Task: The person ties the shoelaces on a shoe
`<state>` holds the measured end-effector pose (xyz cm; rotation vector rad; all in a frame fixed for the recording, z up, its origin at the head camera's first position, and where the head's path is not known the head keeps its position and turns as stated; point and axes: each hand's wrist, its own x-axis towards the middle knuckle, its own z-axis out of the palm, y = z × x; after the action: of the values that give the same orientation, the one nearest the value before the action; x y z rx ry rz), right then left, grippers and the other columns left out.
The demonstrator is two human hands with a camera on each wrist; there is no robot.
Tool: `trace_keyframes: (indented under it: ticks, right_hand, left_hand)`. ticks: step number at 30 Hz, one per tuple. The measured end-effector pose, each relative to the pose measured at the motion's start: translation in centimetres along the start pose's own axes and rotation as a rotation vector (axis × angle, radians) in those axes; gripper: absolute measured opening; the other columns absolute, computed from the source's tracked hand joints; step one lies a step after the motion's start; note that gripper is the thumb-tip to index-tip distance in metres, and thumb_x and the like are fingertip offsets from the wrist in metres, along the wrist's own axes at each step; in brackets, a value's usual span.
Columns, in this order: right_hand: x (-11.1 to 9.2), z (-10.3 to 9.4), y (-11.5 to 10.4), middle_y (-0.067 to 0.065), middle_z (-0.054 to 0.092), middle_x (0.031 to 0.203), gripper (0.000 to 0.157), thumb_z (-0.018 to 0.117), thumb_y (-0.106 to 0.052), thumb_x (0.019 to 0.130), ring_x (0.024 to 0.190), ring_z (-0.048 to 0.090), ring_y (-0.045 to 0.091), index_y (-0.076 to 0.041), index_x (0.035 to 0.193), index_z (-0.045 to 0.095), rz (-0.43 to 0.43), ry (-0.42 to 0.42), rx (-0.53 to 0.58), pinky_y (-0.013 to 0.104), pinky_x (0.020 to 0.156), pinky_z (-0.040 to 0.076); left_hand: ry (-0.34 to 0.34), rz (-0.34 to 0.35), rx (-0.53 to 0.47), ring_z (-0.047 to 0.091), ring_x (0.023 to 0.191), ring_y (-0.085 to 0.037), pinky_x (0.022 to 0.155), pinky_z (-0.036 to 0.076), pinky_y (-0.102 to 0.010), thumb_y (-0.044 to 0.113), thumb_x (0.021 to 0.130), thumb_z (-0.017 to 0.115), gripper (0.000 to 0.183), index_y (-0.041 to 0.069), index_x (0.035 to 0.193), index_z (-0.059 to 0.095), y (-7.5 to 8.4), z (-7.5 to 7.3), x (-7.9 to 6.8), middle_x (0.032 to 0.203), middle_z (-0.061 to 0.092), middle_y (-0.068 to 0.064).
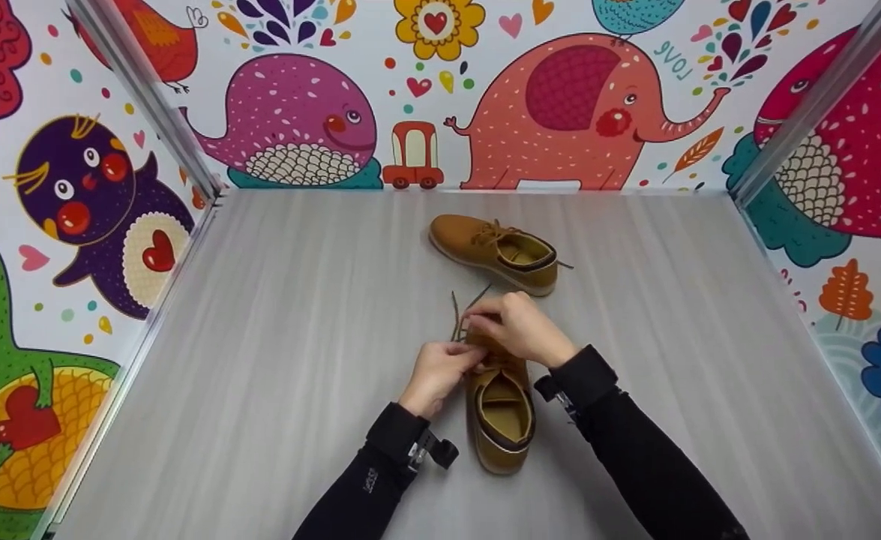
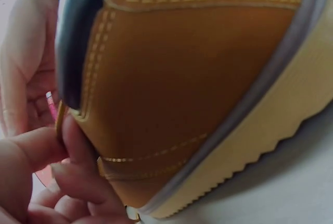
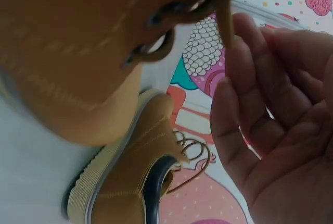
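Observation:
A tan lace-up shoe (image 1: 503,459) with a dark padded collar stands upright between the hands, its toe pointing away. My left hand (image 1: 439,373) pinches the shoelace (image 2: 61,122) between thumb and forefinger, close beside the eyelets. Over the front of the shoe, my right hand (image 1: 528,327) holds another part of the lace (image 3: 225,21) at its fingertips. Two loose lace ends (image 1: 455,309) stick up past the toe. The hands partly hide the toe and the lacing.
A matching tan shoe (image 1: 461,238) lies farther back on the light grey tabletop (image 1: 298,315), toe to the left, its lace trailing right. Panels with cartoon animals (image 1: 560,112) enclose the back and both sides, joined by metal corner posts (image 1: 170,97).

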<state>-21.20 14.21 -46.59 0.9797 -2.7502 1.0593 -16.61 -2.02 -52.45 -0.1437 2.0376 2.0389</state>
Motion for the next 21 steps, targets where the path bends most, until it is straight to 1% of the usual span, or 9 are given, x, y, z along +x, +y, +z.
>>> trace_keyframes:
  ticks: [3,6,7,9,11,14,17,21]
  right_hand:
    - [-0.7,-0.3,0.1,0.002,0.074,0.094,0.013,0.067,-0.011,0.096,0.084,0.068,0.013,-0.008,0.102,0.077,0.012,0.022,0.008,0.033,0.075,0.054]
    - [-1.8,-0.7,-0.2,0.001,0.074,0.089,0.008,0.072,-0.010,0.092,0.080,0.067,0.012,-0.007,0.096,0.078,0.015,0.032,-0.017,0.031,0.071,0.054]
    - [-2.2,-0.8,-0.4,0.000,0.073,0.087,0.006,0.073,-0.011,0.091,0.078,0.067,0.012,-0.008,0.094,0.078,0.013,0.027,-0.028,0.030,0.069,0.054]
    - [-3.1,-0.8,-0.8,-0.001,0.073,0.084,0.005,0.076,-0.012,0.088,0.074,0.066,0.011,-0.008,0.091,0.078,0.010,0.006,-0.047,0.028,0.066,0.053]
    - [-3.8,-0.6,-1.2,-0.001,0.072,0.083,0.007,0.078,-0.014,0.086,0.073,0.065,0.009,-0.008,0.091,0.078,0.015,-0.018,-0.051,0.026,0.064,0.053]
    - [-4.4,0.0,-1.7,-0.003,0.069,0.077,0.014,0.081,-0.019,0.085,0.065,0.061,0.007,-0.008,0.091,0.076,0.030,-0.048,-0.059,0.024,0.058,0.050]
    - [-4.7,0.7,-2.0,-0.005,0.064,0.072,0.017,0.083,-0.023,0.083,0.060,0.056,0.006,-0.010,0.087,0.073,0.040,-0.039,-0.100,0.024,0.054,0.046]
    - [-4.7,1.3,-2.2,-0.008,0.063,0.069,0.019,0.084,-0.025,0.080,0.060,0.057,0.008,-0.015,0.076,0.068,0.058,-0.009,-0.166,0.025,0.054,0.045]
  left_hand:
    - [0.005,-0.016,-0.006,0.059,0.062,-0.009,0.056,0.043,-0.023,0.013,0.088,0.074,0.017,-0.003,0.093,0.075,-0.1,0.0,0.0,0.071,0.070,-0.003]
    - [0.005,-0.019,-0.003,0.059,0.063,-0.010,0.056,0.043,-0.022,0.012,0.088,0.073,0.015,-0.002,0.092,0.076,-0.1,0.1,0.0,0.073,0.070,-0.003]
    - [0.006,-0.014,0.001,0.058,0.063,-0.010,0.056,0.043,-0.022,0.012,0.087,0.074,0.015,-0.001,0.092,0.076,-0.4,0.1,0.3,0.073,0.070,-0.002]
    - [0.006,0.001,0.015,0.057,0.064,-0.011,0.056,0.042,-0.022,0.012,0.086,0.075,0.013,-0.001,0.091,0.077,-0.3,0.1,0.2,0.076,0.070,-0.002]
    - [0.010,0.008,0.023,0.056,0.065,-0.012,0.057,0.042,-0.021,0.013,0.086,0.076,0.013,0.000,0.090,0.077,-0.3,0.0,0.3,0.078,0.070,-0.002]
    - [0.015,0.010,0.034,0.057,0.067,-0.011,0.058,0.043,-0.021,0.016,0.086,0.078,0.014,0.001,0.088,0.078,-0.2,0.0,0.3,0.081,0.071,-0.002]
    - [0.015,0.013,0.043,0.058,0.069,-0.011,0.060,0.045,-0.022,0.016,0.086,0.077,0.014,0.002,0.087,0.078,-0.1,0.1,0.4,0.083,0.072,-0.003]
    - [0.008,0.028,0.058,0.058,0.070,-0.010,0.060,0.045,-0.023,0.015,0.087,0.075,0.014,0.002,0.088,0.078,0.4,0.1,0.2,0.084,0.072,-0.003]
